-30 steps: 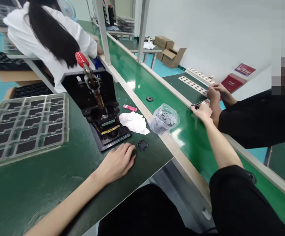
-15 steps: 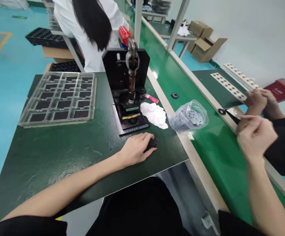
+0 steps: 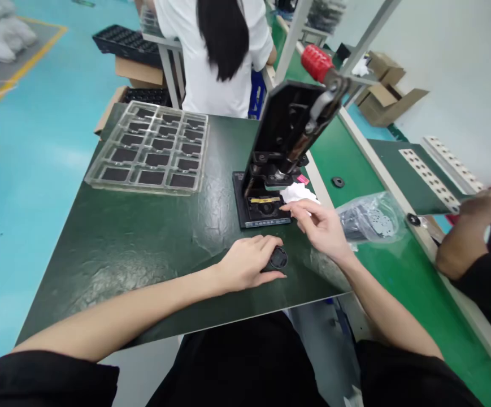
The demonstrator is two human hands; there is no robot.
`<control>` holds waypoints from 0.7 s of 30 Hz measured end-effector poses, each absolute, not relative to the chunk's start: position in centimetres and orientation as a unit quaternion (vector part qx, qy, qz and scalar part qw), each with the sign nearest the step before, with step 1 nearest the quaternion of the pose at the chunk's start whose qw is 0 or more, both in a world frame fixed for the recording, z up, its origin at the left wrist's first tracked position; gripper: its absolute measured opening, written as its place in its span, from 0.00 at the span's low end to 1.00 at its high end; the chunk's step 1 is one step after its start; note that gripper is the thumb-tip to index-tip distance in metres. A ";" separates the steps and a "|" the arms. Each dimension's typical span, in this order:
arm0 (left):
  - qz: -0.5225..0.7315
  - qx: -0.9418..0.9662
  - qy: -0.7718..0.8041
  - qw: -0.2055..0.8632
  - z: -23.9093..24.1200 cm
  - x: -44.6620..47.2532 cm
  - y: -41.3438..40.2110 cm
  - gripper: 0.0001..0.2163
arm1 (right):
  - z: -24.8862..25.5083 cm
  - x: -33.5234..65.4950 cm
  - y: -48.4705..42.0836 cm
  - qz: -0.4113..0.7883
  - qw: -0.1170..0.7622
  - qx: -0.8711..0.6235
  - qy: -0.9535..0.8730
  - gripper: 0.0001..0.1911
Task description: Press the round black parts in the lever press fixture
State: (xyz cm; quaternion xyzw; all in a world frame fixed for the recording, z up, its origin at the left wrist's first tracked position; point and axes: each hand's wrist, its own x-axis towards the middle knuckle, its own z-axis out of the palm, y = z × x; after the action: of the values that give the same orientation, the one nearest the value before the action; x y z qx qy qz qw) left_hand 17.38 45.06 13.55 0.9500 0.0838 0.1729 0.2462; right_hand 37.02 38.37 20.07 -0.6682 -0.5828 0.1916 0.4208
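Observation:
My left hand (image 3: 248, 261) rests on the dark green table and pinches a small black round part (image 3: 278, 258) between thumb and fingers. My right hand (image 3: 319, 227) hovers beside the base of a black lever press (image 3: 279, 141), fingers spread, fingertips near its nest (image 3: 264, 206); it seems to hold nothing. The press has a red-tipped handle (image 3: 316, 62) raised to the upper right.
A clear plastic tray (image 3: 152, 150) with dark pockets lies at the table's far left. A white cloth (image 3: 298, 193) and a bag of small parts (image 3: 370, 217) sit right of the press. A green conveyor (image 3: 381, 265) runs alongside. Another person's hands (image 3: 480, 206) work at right; a person in white stands behind.
My right hand came back from the far side of the conveyor to the press base. My left hand stayed on the round black part. The view swung left.

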 end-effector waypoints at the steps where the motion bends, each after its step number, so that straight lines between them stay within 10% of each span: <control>1: 0.166 0.950 0.080 0.251 13.5 17.3 45.1 0.25 | 19.6 36.9 39.5 0.216 0.424 -0.667 -0.573 0.20; 21: 0.134 0.962 0.059 0.229 13.8 17.1 45.0 0.20 | 15.1 36.6 43.0 0.015 0.439 -0.649 -0.621 0.09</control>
State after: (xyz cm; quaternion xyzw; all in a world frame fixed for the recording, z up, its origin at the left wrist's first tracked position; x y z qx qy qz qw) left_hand 17.08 45.04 13.84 0.9623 0.0594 0.1336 0.2292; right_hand 36.56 43.01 15.14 -0.6491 -0.6209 0.0151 0.4393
